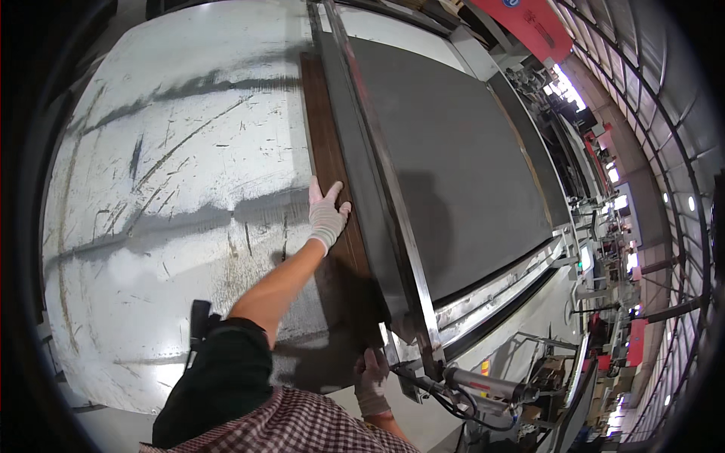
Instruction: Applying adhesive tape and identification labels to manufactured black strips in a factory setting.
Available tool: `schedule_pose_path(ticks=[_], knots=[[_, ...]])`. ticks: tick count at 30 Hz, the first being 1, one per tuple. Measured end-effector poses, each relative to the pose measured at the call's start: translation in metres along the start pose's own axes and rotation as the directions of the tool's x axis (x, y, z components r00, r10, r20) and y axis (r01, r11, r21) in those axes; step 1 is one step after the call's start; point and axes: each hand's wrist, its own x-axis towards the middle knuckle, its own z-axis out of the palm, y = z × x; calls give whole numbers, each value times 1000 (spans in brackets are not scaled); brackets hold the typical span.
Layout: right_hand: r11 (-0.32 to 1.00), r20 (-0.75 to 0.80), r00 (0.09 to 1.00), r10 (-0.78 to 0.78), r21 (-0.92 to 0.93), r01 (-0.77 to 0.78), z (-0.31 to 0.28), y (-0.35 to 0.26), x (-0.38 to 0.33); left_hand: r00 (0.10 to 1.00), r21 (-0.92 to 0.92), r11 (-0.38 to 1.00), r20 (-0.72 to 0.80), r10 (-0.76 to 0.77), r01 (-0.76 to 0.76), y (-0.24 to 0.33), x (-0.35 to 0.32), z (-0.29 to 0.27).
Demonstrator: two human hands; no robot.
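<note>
A long dark-brown wood-grain plank [323, 140] lies lengthwise along the edge of a grey belt [468, 166], beside a pale worn metal table [189, 166]. My left hand [328, 217], in a thin whitish glove, rests on the plank about midway with its fingers spread. Lower down, my gloved right hand [370, 383] is at the plank's near end with its fingers curled in. Shadow falls there, and what the fingers hold, if anything, does not show. Just right of the plank, a long metal bar [381, 162] spans the belt.
A metal cylinder [491, 385] with dark hoses sits at the bar's near end, close to my right hand. Metal rails [491, 291] edge the belt. Machinery and red panels [532, 26] stand farther off to the right, under a ribbed roof.
</note>
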Motion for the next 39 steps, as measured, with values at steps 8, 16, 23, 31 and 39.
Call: schedule_pose_path(ticks=[8, 16, 23, 31, 39], knots=[[612, 322, 812, 487, 537, -581, -17, -44, 23, 949, -730, 606, 250, -193, 316, -13, -18, -40], [949, 47, 992, -113, 300, 94, -2, -36, -3, 986, -632, 757, 99, -133, 166, 25, -18, 18], [972, 138, 983, 122, 182, -147, 7, -15, 40, 997, -360, 930, 37, -61, 70, 32, -5, -3], [978, 181, 983, -14, 208, -25, 111, -53, 53, 984, -623, 771, -4, -176, 135, -37, 65, -44], [920, 170, 938, -303, -207, 334, -43, 86, 91, 991, -682, 720, 58, -121, 128, 27, -9, 5]])
